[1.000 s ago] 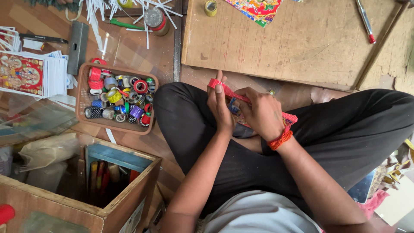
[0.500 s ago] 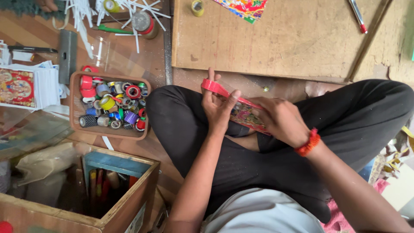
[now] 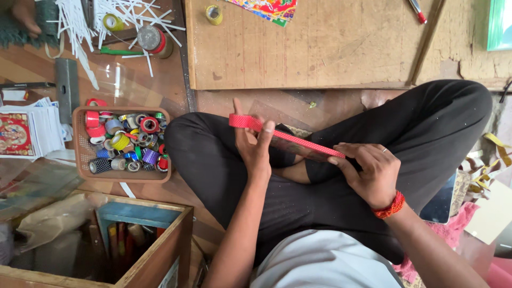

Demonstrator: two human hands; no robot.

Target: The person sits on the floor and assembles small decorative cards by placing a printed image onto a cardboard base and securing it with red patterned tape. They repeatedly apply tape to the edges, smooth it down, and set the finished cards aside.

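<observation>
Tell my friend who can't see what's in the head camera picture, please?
A person sitting cross-legged stretches a strip of red tape between the left hand and the right hand, along the edge of a flat card in their lap. To their left sits a small basket full of colourful tape rolls, with a wooden board on the floor in front.

Stack of white printed cards with red-and-gold picture (image 3: 24,133), far left of left hand (image 3: 255,146); colourful printed sheet (image 3: 266,9) above.
</observation>
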